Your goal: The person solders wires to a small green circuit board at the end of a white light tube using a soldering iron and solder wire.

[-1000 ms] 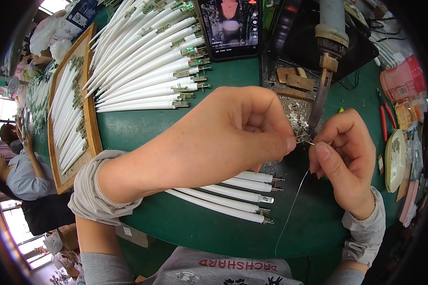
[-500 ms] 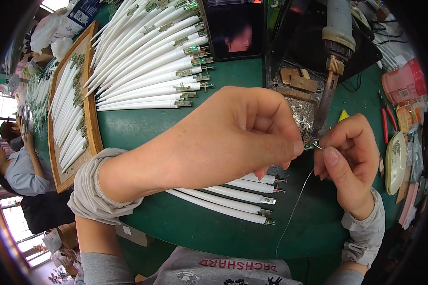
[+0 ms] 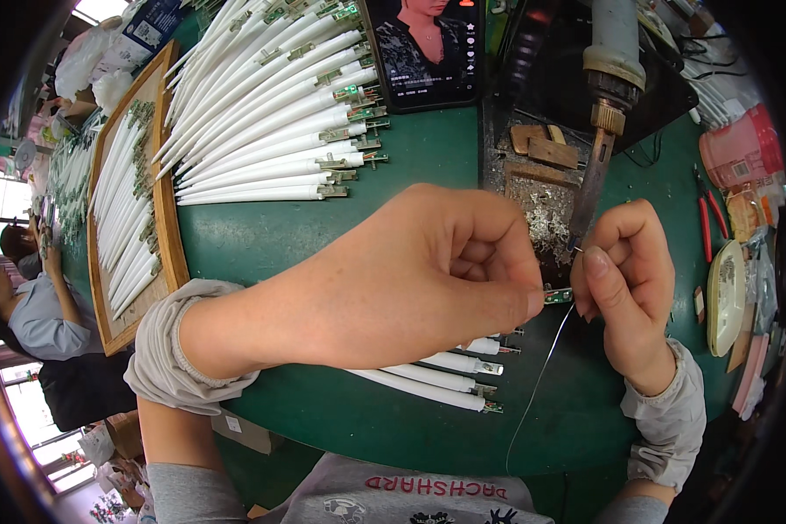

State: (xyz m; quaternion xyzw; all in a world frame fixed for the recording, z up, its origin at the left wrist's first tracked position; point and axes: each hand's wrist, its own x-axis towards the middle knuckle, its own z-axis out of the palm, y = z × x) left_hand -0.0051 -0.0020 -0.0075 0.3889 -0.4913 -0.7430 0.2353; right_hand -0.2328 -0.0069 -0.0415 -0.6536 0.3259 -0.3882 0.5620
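My left hand (image 3: 450,275) pinches a small green circuit board (image 3: 558,296) between thumb and forefinger. Whatever the board is joined to is hidden behind that hand. Thumb and forefinger of my right hand (image 3: 630,284) are closed on a thin solder wire (image 3: 546,367), whose tail hangs in a curve over the table. The wire's short end pokes out beside the tip of a soldering iron (image 3: 592,183), fixed tip-down above the work. Below the iron tip and apart from it sits the board. Under my left wrist lie several white tubes (image 3: 437,377) with small boards at their ends.
A wooden-framed tray (image 3: 170,201) of white tubes stands at left, beside a fanned pile of similar tubes (image 3: 271,122). A phone (image 3: 428,57) with a lit screen stands at the back. Right: red-handled pliers (image 3: 706,223), a pale dish (image 3: 726,297). Another person (image 3: 39,306) sits far left.
My left hand has moved slightly down, taking the board away from the iron tip. My right hand has shifted a little left, its wire end now near the tip. The phone picture has changed.
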